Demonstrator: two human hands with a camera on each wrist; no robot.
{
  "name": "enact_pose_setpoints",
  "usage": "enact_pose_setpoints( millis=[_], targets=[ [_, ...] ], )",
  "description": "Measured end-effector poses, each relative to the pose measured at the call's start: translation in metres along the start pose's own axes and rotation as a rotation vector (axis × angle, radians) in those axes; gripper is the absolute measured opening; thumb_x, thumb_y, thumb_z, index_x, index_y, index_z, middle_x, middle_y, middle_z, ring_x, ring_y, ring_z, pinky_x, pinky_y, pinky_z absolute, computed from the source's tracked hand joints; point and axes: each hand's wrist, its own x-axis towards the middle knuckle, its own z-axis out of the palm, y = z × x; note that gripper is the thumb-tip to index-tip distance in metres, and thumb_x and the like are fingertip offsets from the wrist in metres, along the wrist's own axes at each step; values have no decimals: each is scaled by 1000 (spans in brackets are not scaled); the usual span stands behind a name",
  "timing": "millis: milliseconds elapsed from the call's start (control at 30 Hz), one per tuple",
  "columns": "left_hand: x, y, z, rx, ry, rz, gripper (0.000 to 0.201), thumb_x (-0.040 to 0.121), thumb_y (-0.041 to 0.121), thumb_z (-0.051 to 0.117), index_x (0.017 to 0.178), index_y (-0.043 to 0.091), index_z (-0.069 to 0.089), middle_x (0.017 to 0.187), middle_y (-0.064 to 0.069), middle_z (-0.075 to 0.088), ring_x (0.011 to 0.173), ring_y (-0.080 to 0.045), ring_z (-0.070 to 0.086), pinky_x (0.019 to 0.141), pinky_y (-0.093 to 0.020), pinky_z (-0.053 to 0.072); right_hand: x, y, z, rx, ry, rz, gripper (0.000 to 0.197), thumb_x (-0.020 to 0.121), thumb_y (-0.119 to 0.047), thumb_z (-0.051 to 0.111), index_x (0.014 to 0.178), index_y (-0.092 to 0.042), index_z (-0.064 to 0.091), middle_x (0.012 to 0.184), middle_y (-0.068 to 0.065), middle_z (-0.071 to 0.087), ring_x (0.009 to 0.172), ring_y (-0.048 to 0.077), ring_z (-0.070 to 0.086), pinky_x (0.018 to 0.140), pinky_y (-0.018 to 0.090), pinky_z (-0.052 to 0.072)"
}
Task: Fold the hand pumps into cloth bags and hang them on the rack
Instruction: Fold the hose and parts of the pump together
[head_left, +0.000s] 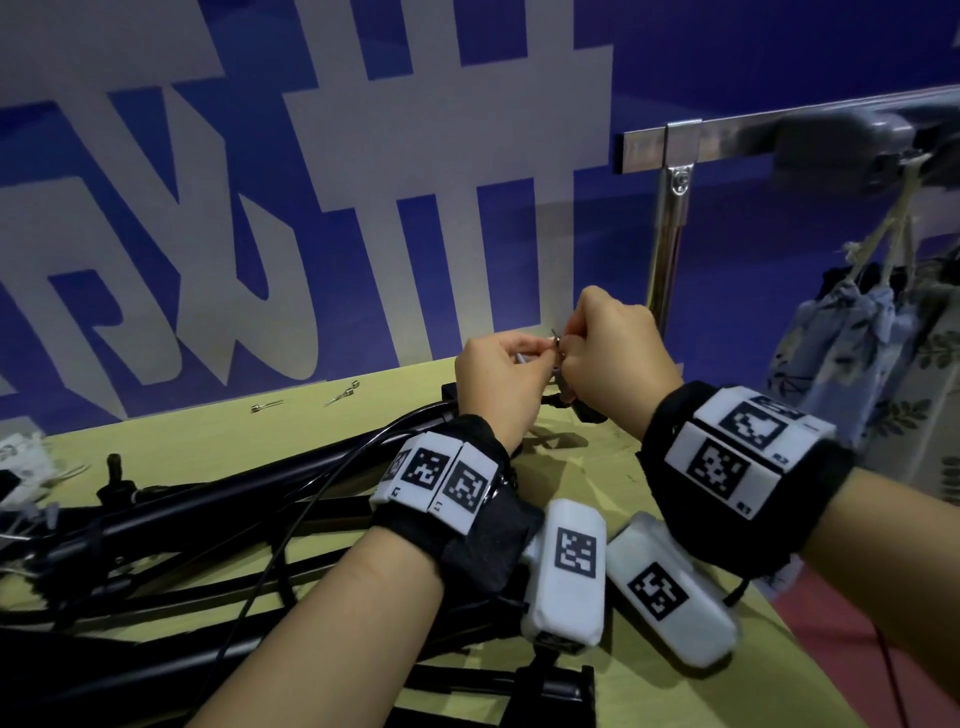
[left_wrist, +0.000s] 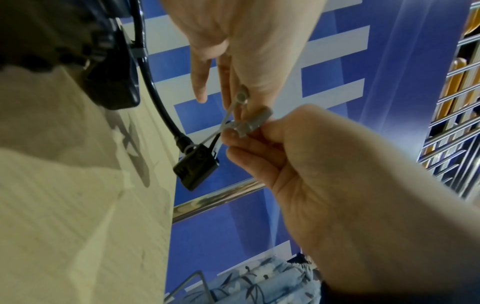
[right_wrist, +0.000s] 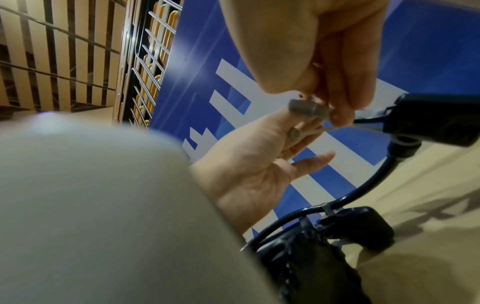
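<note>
Above the far edge of the worktop (head_left: 332, 447), the left hand (head_left: 501, 384) and right hand (head_left: 615, 358) each pinch a small grey nozzle piece (left_wrist: 255, 121) tied to a black pump head (left_wrist: 196, 166). Black hand pumps (head_left: 208, 519) lie on the worktop at left; filled cloth bags (head_left: 852, 353) hang from the rack (head_left: 779, 135) at right

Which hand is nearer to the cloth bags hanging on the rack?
Right. The right hand is on the side of the cloth bags; the left hand is farther, beyond it.

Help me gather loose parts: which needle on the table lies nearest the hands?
The tilted right needle; the left needle lies farther from the left hand.
</note>
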Motion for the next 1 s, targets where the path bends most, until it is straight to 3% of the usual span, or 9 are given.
enact_pose_setpoints(
  millis=[167, 300, 400, 433, 500, 600, 767, 900, 1000],
  targets=[
    [3, 3, 0, 2, -52, -76, 12, 84, 9, 67, 93, 5, 73, 83, -3, 67, 73, -8, 59, 69, -20, 48, 4, 4, -7, 110, -93, 76, 12, 90, -12, 50, 79, -16, 47, 93, 14, 64, 80, 30, 64, 74, 41, 55],
    [1, 17, -9, 115, -369, -270, 18, 88, 8, 61, 101, 0, 69, 83, -3, 64, 55, 3, 56, 54, -14, 43, 1, 26, -29, 65, -205, 225, 14, 88, -5, 47, 77, -12, 50, 93, 16, 66, 81, 29, 67, 75, 37, 55],
    [6, 34, -26, 304, -504, -366, 21, 92, 16, 56, 110, 11, 65, 100, 2, 64, 74, -6, 57, 74, -26, 46, -7, 38, -43, -36, -338, 302, 19, 88, -3, 47, 71, -10, 48, 81, 13, 58, 72, 24, 55, 64, 32, 47],
    [9, 39, -33, 375, -494, -331, 18, 93, 15, 54, 107, 14, 65, 101, 3, 63, 77, -8, 56, 75, -26, 47, -8, 40, -43, -75, -394, 316, 16, 89, -4, 47, 74, -9, 50, 77, 10, 54, 67, 20, 50, 59, 30, 44],
    [14, 49, -52, 565, -469, -225, 17, 94, 13, 51, 102, 18, 64, 95, 5, 62, 72, -8, 54, 55, -16, 44, -12, 38, -43, -165, -532, 336, 7, 90, -6, 50, 93, -5, 56, 83, 10, 53, 72, 19, 50, 58, 27, 43],
    [17, 63, -94, 787, -540, -194, 13, 93, 19, 52, 98, 21, 64, 84, 10, 61, 71, -7, 55, 54, -20, 38, -9, 29, -39, -293, -691, 322, 33, 92, -15, 54, 121, 2, 53, 109, 15, 58, 95, 25, 56, 72, 32, 52],
    [16, 55, -174, 1022, -578, -310, 12, 93, 20, 53, 99, 22, 64, 82, 10, 61, 81, -12, 58, 57, -22, 39, 13, 4, -28, -498, -672, 172, 27, 93, -18, 52, 113, 1, 53, 90, 10, 55, 77, 21, 55, 59, 25, 43],
    [4, 28, -215, 1278, -651, -458, 31, 94, 22, 52, 124, 15, 57, 118, -3, 61, 94, -15, 55, 51, -14, 42, 20, -8, -11, -678, -757, 25, 66, 89, -14, 60, 146, -9, 27, 144, 12, 40, 126, 27, 45, 97, 31, 41],
    [0, 15, -226, 1295, -724, -580, 38, 95, 24, 53, 131, 11, 50, 132, -7, 52, 103, -17, 51, 47, -7, 39, 20, -13, 1, -839, -904, -32, 75, 88, -10, 62, 149, -16, 19, 148, 8, 36, 123, 23, 49, 99, 28, 41]
  ],
)
